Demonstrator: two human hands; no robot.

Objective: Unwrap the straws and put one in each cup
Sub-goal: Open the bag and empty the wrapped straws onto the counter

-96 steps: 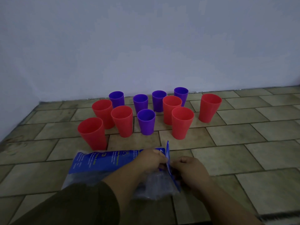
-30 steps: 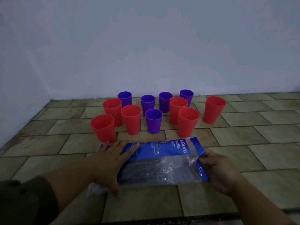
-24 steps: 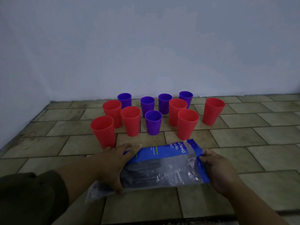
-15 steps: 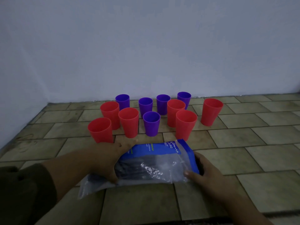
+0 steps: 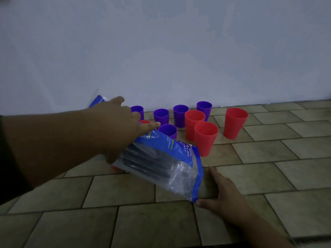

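A clear plastic bag with blue edges [image 5: 161, 161], full of dark straws, is lifted off the tiled floor and tilts down to the right. My left hand [image 5: 121, 129] grips its upper part, with the thumb under the bag. My right hand [image 5: 223, 194] lies flat on the floor with its thumb at the bag's lower corner. Behind the bag stand red cups [image 5: 206, 138] and purple cups [image 5: 180, 115], all upright with no straw in them. My left arm and the bag hide the cups on the left.
The floor is of beige tiles [image 5: 268, 176]. A pale wall [image 5: 179, 51] runs just behind the cups. One red cup [image 5: 235, 122] stands apart on the right.
My left hand has raised the bag off the floor and tipped it up at the left. My right hand has let go of the bag's right end and now rests on the floor.
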